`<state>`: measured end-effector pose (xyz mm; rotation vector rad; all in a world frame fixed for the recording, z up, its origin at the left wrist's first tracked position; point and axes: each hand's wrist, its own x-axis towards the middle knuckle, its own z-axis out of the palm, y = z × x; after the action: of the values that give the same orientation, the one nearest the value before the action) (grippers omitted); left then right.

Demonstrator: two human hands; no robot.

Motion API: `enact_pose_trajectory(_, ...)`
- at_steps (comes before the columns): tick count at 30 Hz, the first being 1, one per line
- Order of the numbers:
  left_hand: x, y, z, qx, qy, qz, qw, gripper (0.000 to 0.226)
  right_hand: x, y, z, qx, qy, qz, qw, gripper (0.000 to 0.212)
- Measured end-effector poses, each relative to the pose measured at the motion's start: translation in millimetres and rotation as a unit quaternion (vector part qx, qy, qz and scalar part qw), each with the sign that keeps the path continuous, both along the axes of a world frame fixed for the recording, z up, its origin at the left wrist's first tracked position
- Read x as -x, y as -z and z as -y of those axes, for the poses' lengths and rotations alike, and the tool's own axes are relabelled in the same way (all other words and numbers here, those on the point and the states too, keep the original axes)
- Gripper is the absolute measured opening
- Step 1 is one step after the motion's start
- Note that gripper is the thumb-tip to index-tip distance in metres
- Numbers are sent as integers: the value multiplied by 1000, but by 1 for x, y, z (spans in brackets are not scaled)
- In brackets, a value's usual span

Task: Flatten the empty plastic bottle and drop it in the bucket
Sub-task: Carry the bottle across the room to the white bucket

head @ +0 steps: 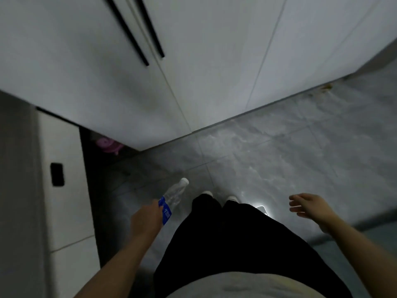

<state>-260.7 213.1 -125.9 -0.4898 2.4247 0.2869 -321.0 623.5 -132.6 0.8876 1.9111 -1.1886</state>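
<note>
A clear plastic bottle [175, 193] with a white cap and a blue label points away from me, cap forward, at lower centre-left. My left hand [147, 219] grips it around the labelled lower part. The bottle still looks round, not crushed. My right hand [309, 206] hangs at the right with its fingers loosely spread and holds nothing. No bucket shows for certain in this dim, blurred view.
White cabinet doors [193, 72] with two long black handles fill the top. A white cabinet side [62, 179] stands at the left. A pink object [108, 144] sits in the dark gap between them. Grey marbled floor tiles [279, 151] stretch rightward. My legs and white shoes [231, 198] are below.
</note>
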Motion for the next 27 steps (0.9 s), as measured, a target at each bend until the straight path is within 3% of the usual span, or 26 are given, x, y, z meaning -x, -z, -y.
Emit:
enact_pose_trajectory(6,63,7,-12,9,129,14,992,25,-39,2,-15,-18,149,-3,989,26)
enact_pose_trajectory(13,132,7,-40,36,299,16,953,20,-126,17,-6,-58,309,13,949,28)
enact_pose_trajectory(20,181,10,-116,-15,362,12,932,25,-200,23,-2,-40,493,42,868,24)
enact_pose_trajectory(24,198,12,-178,-4,410,-8,912,23,-221,31,-24,-5,543,62,837,16)
enact_pose_trajectory(27,202,15,-225,-12,435,-22,900,22,-228,37,-55,-20,561,56,826,25)
